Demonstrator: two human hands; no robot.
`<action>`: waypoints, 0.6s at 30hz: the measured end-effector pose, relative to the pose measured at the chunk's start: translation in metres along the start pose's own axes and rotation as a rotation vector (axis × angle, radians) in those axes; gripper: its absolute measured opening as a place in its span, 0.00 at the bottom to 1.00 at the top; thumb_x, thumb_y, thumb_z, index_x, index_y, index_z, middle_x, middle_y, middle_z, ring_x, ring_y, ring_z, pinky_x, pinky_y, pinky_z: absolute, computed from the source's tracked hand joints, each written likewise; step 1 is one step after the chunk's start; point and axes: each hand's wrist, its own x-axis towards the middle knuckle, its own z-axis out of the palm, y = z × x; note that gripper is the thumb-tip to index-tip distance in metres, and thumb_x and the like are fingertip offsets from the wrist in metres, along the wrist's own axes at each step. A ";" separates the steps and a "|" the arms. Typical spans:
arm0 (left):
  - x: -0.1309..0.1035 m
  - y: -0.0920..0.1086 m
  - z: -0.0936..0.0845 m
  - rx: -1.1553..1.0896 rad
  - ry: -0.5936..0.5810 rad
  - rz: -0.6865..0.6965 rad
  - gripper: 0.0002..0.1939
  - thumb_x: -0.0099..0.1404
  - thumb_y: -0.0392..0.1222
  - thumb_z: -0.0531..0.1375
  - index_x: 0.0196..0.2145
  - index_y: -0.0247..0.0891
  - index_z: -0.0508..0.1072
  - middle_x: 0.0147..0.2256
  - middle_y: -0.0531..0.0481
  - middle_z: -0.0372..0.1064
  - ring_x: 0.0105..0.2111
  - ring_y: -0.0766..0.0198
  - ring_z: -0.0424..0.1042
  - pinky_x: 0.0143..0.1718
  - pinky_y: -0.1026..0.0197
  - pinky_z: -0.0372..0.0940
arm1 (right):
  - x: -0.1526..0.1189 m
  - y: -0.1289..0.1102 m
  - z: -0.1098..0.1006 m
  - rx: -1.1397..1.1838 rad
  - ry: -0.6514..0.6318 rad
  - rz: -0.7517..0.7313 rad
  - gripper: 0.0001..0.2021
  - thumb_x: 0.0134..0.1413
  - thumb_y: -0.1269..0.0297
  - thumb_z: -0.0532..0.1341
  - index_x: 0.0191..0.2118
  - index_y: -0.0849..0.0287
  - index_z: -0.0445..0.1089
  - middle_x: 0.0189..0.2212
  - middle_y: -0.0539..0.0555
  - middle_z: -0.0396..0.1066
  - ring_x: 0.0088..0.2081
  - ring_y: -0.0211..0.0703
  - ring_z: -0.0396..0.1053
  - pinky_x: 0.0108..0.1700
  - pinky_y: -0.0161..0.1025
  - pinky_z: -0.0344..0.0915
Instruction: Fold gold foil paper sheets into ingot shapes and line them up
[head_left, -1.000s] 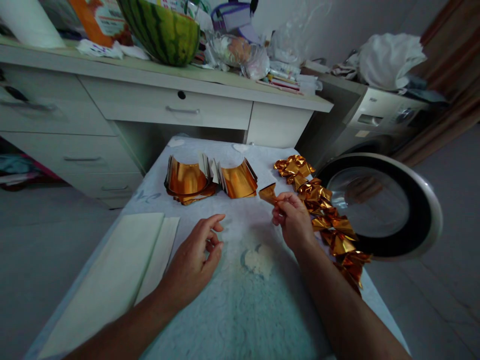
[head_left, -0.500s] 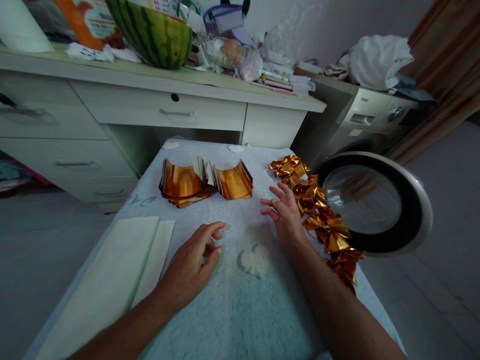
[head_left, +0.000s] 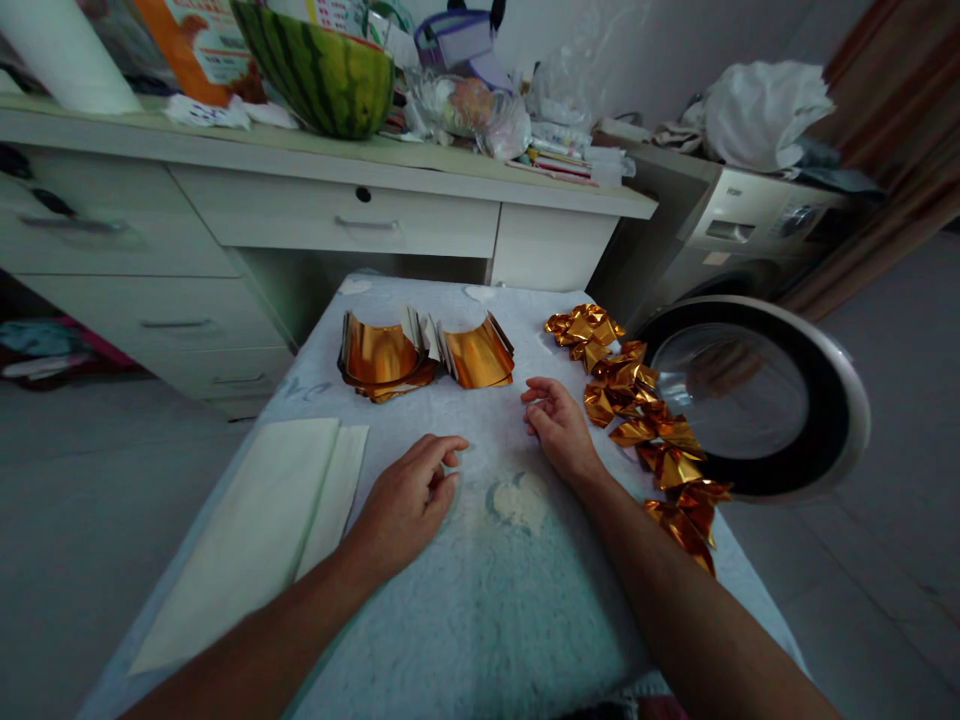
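Observation:
My left hand [head_left: 412,497] hovers over the cloth-covered table [head_left: 487,600], index finger and thumb apart with nothing between them. Across from it, my right hand [head_left: 559,428] is empty too, its fingers loosely bent and slightly apart. Beyond the hands lie two curved stacks of gold foil paper, a left stack [head_left: 381,352] and a right stack [head_left: 480,357], their pale backs meeting in the middle. A row of folded gold foil pieces [head_left: 626,385] runs down the table's right side, close to my right hand. Folded pale sheets [head_left: 247,530] lie left of my left hand.
A desk with drawers [head_left: 420,215] stands behind the table, bearing a cut watermelon [head_left: 319,75], plastic bags [head_left: 480,110] and a paper roll [head_left: 71,55]. At the right, the washing machine's open round door [head_left: 840,400] reaches close to the table edge.
My right hand has drawn back from the folded foil pieces toward the middle, and its fingers have bent inward. My left hand stays much the same. The view has shifted slightly.

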 end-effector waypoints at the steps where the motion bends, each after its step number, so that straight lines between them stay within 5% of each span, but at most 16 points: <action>1: 0.000 0.000 0.000 -0.003 0.000 0.003 0.17 0.63 0.33 0.52 0.50 0.40 0.67 0.39 0.50 0.68 0.29 0.66 0.70 0.33 0.60 0.66 | 0.000 0.001 0.000 -0.007 -0.005 -0.002 0.18 0.48 0.67 0.58 0.47 0.56 0.64 0.39 0.51 0.67 0.28 0.35 0.64 0.27 0.34 0.64; 18: 0.001 0.001 -0.003 0.020 -0.006 0.028 0.15 0.64 0.32 0.53 0.47 0.40 0.70 0.41 0.49 0.70 0.31 0.65 0.71 0.36 0.59 0.67 | 0.000 0.003 -0.001 -0.024 -0.022 -0.019 0.18 0.49 0.67 0.58 0.48 0.56 0.64 0.38 0.50 0.67 0.27 0.33 0.64 0.26 0.33 0.62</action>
